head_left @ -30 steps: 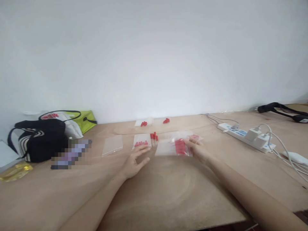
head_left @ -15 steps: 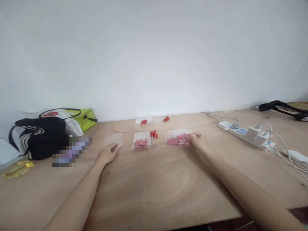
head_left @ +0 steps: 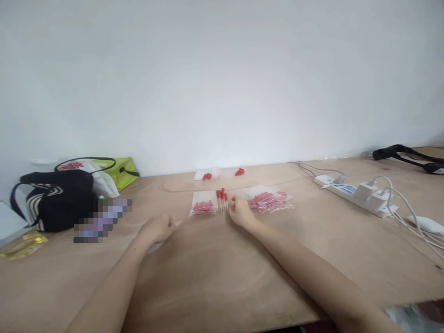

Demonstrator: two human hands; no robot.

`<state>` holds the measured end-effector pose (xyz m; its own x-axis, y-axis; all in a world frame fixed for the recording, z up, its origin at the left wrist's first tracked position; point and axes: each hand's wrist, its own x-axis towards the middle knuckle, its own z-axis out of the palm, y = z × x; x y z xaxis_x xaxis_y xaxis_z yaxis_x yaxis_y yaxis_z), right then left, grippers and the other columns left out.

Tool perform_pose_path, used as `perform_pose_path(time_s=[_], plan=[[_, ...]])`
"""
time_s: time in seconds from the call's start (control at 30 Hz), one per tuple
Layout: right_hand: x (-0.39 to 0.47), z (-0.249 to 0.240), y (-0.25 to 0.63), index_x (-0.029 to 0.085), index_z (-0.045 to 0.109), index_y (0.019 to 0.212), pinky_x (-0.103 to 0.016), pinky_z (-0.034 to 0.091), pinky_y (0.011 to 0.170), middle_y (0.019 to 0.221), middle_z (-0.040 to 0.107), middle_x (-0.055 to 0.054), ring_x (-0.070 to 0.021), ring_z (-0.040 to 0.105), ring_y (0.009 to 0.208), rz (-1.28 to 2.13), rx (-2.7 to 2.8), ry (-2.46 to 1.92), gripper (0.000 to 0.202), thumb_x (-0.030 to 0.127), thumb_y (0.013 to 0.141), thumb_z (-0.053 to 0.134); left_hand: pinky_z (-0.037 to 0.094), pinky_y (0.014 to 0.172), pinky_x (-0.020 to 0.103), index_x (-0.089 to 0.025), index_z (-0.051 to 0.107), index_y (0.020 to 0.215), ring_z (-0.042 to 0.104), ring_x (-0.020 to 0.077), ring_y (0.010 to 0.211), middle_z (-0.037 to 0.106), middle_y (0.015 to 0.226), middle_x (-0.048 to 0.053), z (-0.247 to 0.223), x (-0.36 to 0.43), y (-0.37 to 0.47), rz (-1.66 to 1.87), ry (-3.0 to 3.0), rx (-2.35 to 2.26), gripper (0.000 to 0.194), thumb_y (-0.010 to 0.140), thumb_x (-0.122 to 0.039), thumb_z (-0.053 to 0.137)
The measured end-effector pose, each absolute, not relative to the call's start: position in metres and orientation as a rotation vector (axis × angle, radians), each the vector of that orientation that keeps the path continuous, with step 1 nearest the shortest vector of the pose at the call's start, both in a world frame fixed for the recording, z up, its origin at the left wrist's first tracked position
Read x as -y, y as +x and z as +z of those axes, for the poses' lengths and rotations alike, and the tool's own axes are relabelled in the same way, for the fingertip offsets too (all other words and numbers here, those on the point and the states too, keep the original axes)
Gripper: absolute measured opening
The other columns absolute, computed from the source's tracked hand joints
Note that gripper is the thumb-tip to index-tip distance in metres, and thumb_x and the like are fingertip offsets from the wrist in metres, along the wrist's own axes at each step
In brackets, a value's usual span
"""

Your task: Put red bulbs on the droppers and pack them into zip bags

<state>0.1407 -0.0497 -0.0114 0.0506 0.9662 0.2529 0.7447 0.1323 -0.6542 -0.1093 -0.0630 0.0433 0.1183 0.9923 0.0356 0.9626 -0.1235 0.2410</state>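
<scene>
My left hand (head_left: 159, 228) is closed on a small clear plastic bag (head_left: 178, 223), above the wooden table; its edge pokes out past my fingertips. My right hand (head_left: 241, 212) is beside a few thin sticks with red heads (head_left: 222, 194), thumb and fingers curled but apart; whether it touches the sticks is unclear. To the left of the sticks lies a stack of clear bags with red pieces (head_left: 203, 203). Right of my right hand, overlapping filled bags (head_left: 270, 199) spread out, partly hidden by the hand.
Two small groups of red pieces (head_left: 207, 176) lie near the wall, with clear bags. A black bag (head_left: 62, 199), a green bag (head_left: 126, 173) and yellow wrapping (head_left: 26, 245) are on the left. A power strip (head_left: 354, 194) with plugs and cables stands at right.
My left hand has lifted the clear plastic bag from the table and drawn it nearer. My right hand has moved left from the filled bags, leaving them lying there, to the red-headed sticks.
</scene>
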Motion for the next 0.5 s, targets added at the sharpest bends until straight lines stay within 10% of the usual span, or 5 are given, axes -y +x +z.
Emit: perform_pose_path(time_s=[0.3, 0.5], plan=[[0.018, -0.005, 0.123, 0.013, 0.051, 0.09, -0.026, 0.041, 0.059, 0.082, 0.06, -0.012, -0.0202, 0.058, 0.074, 0.53, 1.696, -1.693, 0.019, 0.019, 0.072, 0.052, 0.039, 0.047, 0.02, -0.014, 0.055, 0.064, 0.052, 0.0114, 0.05, 0.055, 0.054, -0.001, 0.021, 0.107, -0.03, 0.352, 2.067, -1.254, 0.033, 0.077, -0.042, 0.042], [0.018, 0.0, 0.128, 0.014, 0.054, 0.082, -0.026, 0.041, 0.059, 0.075, 0.061, -0.011, -0.0194, 0.058, 0.07, 0.573, 1.748, -1.61, 0.014, 0.012, 0.068, 0.053, 0.036, 0.092, 0.035, -0.028, 0.056, 0.108, 0.046, 0.0219, 0.109, 0.051, 0.12, 0.002, 0.031, 0.104, -0.046, 0.249, 2.365, -0.796, 0.036, 0.074, -0.039, 0.056]])
